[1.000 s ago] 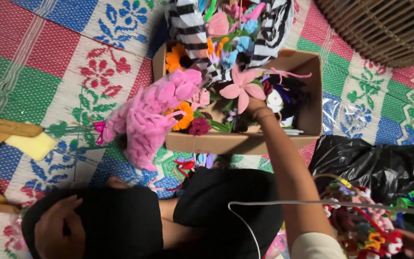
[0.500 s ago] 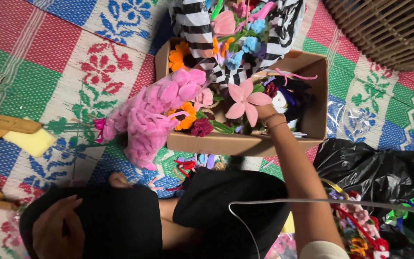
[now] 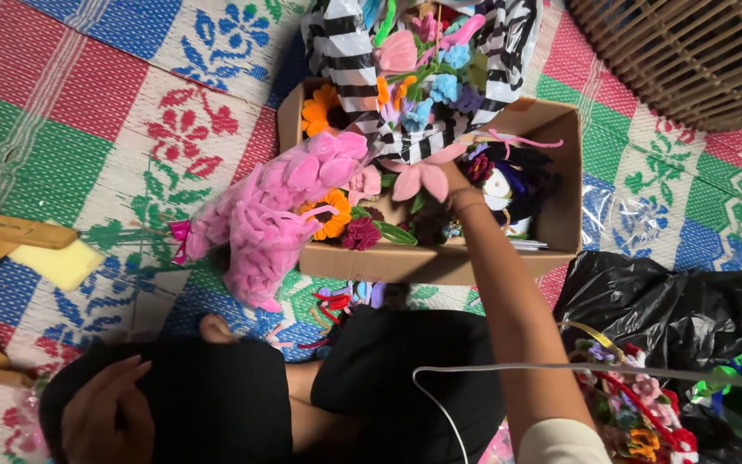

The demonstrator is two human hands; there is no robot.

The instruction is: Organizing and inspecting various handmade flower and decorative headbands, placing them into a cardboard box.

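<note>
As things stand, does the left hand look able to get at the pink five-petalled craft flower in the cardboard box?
Probably not without shifting: the left hand rests on the black-clad knee, well short of the cardboard box, and the right hand already grips the pink flower.

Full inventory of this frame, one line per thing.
Brown cardboard box: one, centre, on the mat, full of craft flowers.
Pink pipe-cleaner flower: one, in the box, at the right hand.
Clear bag of pink petals: one, over the box's left edge.
Black-and-white striped bag: one, top centre, holding mixed flowers.
Orange flowers: two, left part of the box.
Woven plastic mat: one, red, green, blue, under everything.
Black plastic bag: one, right.
Wicker basket: one, brown, top right.
Yellow sponge: one, left.
Left hand: on the black-clad knee.
Right hand: grip on the pink flower.
</note>
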